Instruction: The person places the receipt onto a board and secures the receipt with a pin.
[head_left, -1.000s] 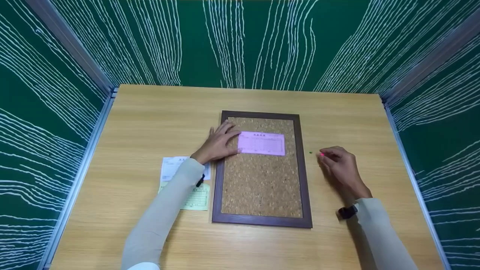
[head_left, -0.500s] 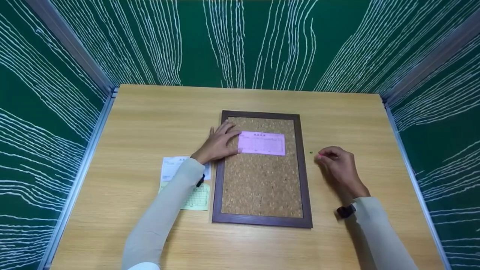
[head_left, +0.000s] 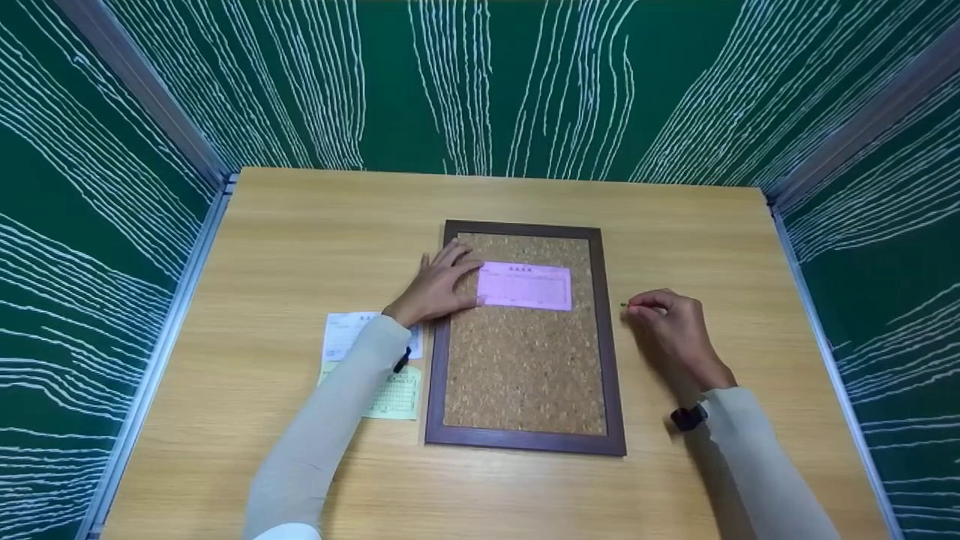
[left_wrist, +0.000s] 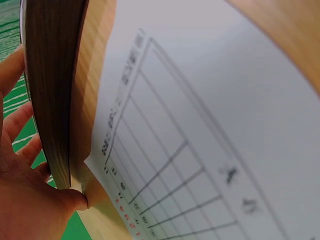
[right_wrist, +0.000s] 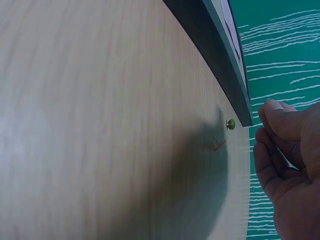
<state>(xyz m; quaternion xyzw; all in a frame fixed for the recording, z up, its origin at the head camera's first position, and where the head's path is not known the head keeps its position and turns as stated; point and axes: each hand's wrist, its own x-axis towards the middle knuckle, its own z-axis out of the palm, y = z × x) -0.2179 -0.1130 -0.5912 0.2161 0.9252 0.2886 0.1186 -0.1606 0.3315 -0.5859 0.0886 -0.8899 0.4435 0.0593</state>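
My left hand (head_left: pixel 435 289) rests across the left frame of a corkboard (head_left: pixel 525 367), fingers spread. Its thumb and index fingertips touch the left edge of a pink slip (head_left: pixel 525 286) lying on the cork. In the left wrist view, the fingers (left_wrist: pixel 19 122) reach over the dark frame. Right of the board, my right hand (head_left: pixel 679 326) pinches a small red push pin (head_left: pixel 632 307), mostly hidden by the fingertips. A green push pin (right_wrist: pixel 231 124) lies on the table just beyond these fingertips, near the board's frame. The right wrist view hides the red pin.
A white slip (head_left: pixel 349 334) and a green slip (head_left: pixel 394 394) lie left of the board, partly under the left forearm. The wooden table (head_left: pixel 315 225) is enclosed by green walls (head_left: pixel 495 90) with white wavy lines.
My right hand has shifted slightly left, bringing its fingertips close to the green push pin. The left hand and the pink slip have stayed in place.
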